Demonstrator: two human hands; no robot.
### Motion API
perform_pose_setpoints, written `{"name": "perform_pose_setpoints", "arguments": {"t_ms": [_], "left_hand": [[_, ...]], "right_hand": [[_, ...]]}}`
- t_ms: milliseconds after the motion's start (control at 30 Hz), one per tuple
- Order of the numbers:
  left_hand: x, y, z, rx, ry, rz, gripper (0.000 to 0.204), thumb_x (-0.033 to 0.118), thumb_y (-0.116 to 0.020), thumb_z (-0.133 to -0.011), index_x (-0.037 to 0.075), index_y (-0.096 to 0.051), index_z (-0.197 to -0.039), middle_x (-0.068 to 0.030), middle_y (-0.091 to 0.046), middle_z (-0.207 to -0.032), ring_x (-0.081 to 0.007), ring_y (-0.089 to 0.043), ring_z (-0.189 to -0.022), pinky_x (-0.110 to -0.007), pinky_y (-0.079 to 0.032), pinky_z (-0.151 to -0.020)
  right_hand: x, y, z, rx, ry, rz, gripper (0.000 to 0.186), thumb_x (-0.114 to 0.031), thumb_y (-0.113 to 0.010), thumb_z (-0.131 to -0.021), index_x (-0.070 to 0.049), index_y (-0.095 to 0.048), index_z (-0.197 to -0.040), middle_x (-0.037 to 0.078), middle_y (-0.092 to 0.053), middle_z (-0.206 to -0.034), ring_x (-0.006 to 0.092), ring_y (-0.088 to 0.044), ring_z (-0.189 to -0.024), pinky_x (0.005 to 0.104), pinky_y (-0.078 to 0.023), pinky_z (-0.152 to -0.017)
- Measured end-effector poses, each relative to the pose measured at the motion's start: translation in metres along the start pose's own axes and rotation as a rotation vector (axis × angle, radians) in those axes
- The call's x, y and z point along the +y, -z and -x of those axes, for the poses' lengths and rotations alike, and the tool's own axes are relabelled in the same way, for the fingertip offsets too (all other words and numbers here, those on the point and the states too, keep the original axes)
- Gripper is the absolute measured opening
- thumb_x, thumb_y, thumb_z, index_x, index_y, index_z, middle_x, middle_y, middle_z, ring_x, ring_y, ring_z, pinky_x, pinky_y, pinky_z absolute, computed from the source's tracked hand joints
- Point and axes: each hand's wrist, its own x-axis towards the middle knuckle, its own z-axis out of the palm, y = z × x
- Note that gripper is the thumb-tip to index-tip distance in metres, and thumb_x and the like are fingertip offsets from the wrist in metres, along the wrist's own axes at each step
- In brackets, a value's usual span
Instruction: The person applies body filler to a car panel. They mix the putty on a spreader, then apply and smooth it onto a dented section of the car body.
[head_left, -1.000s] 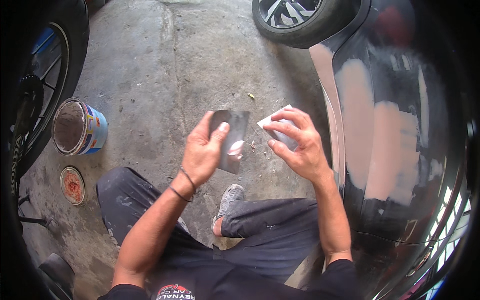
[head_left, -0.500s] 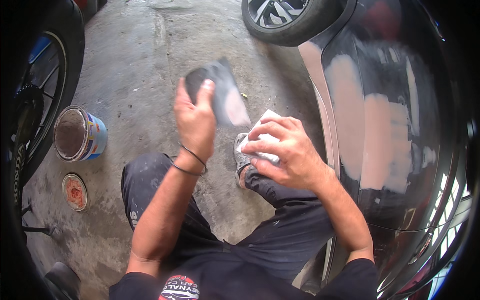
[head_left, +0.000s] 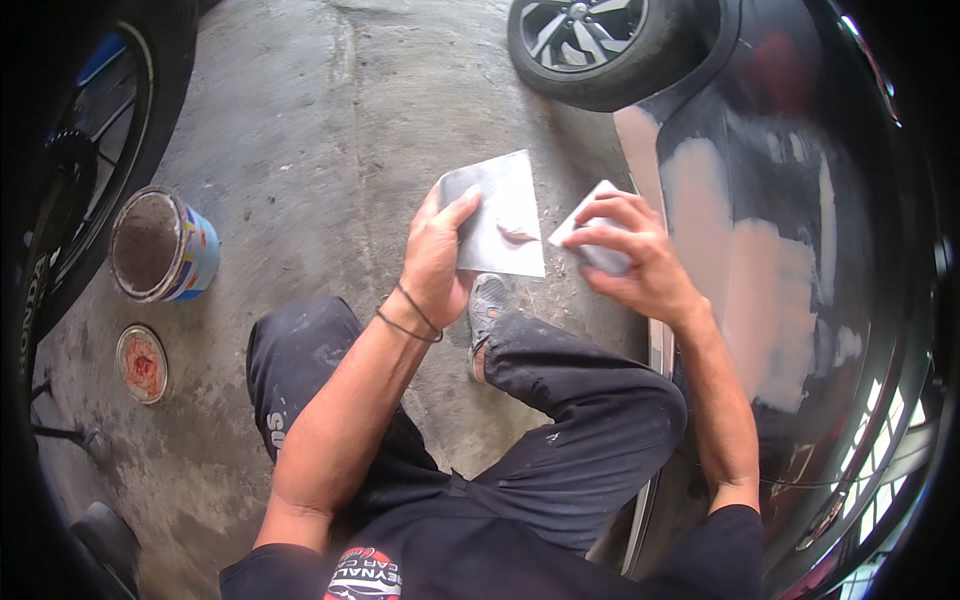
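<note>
Head view: grips a thin plate (head_left: 505, 190) by its left edge in the left hand (head_left: 440, 245); grasps a small spreader (head_left: 580, 213) in the right hand (head_left: 645, 260), just off the plate's right edge. Bears pale paste (head_left: 516, 232) toward the plate's lower right corner. Probably handles light, stiff, slick; best held at clean edges. Shows, farther left, an open can (head_left: 200, 255) and lid (head_left: 142, 365) on the floor (head_left: 280, 200).

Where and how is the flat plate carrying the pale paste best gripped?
Probably by the left edge of the flat plate, approached from the left with the thumb on top, as the left hand has it. The plate looks thin, and the pale paste sits toward its right side, away from that edge.
</note>
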Motion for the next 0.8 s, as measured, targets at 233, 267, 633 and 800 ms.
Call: {"name": "perform_pose_setpoints", "arguments": {"t_ms": [233,267,633,800], "left_hand": [[0.001,0.007,-0.011,0.037,-0.104,-0.188,0.024,0.014,-0.068,-0.108,0.009,-0.069,-0.132,-0.0019,-0.077,-0.119,-0.0133,-0.074,-0.105,-0.032,-0.062,-0.091],[-0.001,0.003,-0.009,-0.012,-0.118,-0.181,0.025,0.014,-0.068,-0.108,0.009,-0.069,-0.133,-0.0018,-0.077,-0.120,-0.0128,-0.074,-0.105,-0.032,-0.061,-0.091],[-0.011,0.005,-0.018,-0.009,-0.218,-0.397,0.031,0.015,-0.068,-0.108,0.006,-0.068,-0.137,-0.0030,-0.076,-0.121,-0.0106,-0.069,-0.107,-0.030,-0.056,-0.094],[-0.009,0.009,-0.026,-0.011,-0.262,-0.486,0.025,0.015,-0.067,-0.109,0.007,-0.070,-0.133,-0.0031,-0.077,-0.120,-0.0117,-0.070,-0.110,-0.031,-0.058,-0.094]], "right_hand": [[-0.047,0.010,-0.034,0.163,0.125,0.053,0.032,-0.011,-0.087,-0.075,-0.012,-0.083,-0.107,0.003,-0.076,-0.119,0.0291,-0.068,-0.124,0.0450,-0.047,-0.111],[-0.047,0.000,-0.036,0.100,0.168,0.096,0.030,-0.013,-0.086,-0.077,-0.012,-0.083,-0.106,0.003,-0.076,-0.117,0.0284,-0.068,-0.122,0.0446,-0.047,-0.109],[-0.045,-0.007,-0.044,-0.128,0.072,0.135,0.025,-0.020,-0.082,-0.076,-0.013,-0.081,-0.100,0.003,-0.076,-0.109,0.0261,-0.071,-0.112,0.0433,-0.048,-0.103],[-0.032,-0.015,-0.045,0.003,0.136,0.102,0.030,-0.019,-0.084,-0.076,-0.014,-0.081,-0.105,0.004,-0.076,-0.114,0.0273,-0.070,-0.114,0.0439,-0.048,-0.104]]}}
